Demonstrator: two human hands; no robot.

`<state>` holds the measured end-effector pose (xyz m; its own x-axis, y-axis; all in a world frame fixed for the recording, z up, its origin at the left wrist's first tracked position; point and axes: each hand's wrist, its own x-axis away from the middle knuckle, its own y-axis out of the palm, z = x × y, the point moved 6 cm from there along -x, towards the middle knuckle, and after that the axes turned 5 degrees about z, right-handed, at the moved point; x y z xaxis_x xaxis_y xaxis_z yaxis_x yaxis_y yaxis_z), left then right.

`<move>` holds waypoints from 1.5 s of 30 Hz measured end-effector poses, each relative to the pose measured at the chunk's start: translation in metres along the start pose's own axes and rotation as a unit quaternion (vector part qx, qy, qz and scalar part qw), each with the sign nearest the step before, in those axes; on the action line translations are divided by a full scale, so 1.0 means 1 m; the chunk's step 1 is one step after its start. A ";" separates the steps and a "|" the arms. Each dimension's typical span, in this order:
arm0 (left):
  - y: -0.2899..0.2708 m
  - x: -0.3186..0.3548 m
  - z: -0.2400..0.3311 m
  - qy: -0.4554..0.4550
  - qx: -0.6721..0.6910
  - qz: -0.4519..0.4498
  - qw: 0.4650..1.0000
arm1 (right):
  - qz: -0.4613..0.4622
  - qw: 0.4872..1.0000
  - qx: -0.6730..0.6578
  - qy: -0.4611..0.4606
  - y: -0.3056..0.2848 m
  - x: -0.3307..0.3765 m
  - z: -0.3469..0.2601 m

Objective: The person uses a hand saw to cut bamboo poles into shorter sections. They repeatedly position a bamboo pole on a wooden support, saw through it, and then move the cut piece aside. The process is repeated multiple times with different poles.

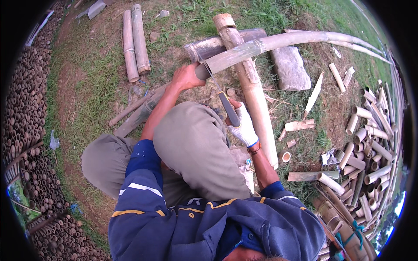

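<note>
A long bamboo pole (pixel 278 42) curves in from the right and rests across a pale debarked log (pixel 253 93). My bare left hand (pixel 187 77) is closed around the pole's near left end. In my right hand (pixel 244 127), which wears a white knitted glove, is the dark grey handle of a handsaw (pixel 229 108). The saw's thin blade lies across the pole just right of my left hand. It looks set into the bamboo, though the depth of the cut cannot be made out. My bent knee (pixel 187 135) is between my forearms.
A thick dark bamboo piece (pixel 207 48) lies under the log's far end, near a grey stone block (pixel 291 69). Two cut bamboo lengths (pixel 138 41) lie at the far left. Many short pieces (pixel 365 148) are heaped at right; stacked bamboo ends (pixel 26 104) line the left.
</note>
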<state>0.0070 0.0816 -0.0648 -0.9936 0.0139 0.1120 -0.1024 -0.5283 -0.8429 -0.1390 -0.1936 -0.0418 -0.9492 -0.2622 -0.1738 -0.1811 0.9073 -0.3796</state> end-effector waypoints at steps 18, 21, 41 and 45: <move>-0.017 0.002 0.005 0.003 0.015 -0.017 1.000 | 0.034 0.998 -0.057 -0.011 0.032 -0.070 0.024; -0.041 0.005 0.007 0.009 0.037 -0.003 0.999 | 0.038 0.997 -0.069 0.010 0.021 -0.030 0.044; -0.513 0.078 -0.063 -0.030 0.019 0.491 0.870 | -0.044 0.971 -0.200 0.120 0.053 0.053 0.100; -0.552 0.081 -0.089 0.047 0.063 0.636 0.768 | -0.005 0.832 -0.462 0.308 0.071 0.063 0.146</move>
<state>-0.0211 0.4499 0.3628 -0.2868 -0.5239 -0.8021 0.9527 -0.2438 -0.1815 -0.1740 -0.1934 -0.2130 -0.8468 -0.3109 0.4315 -0.0401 0.8463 0.5312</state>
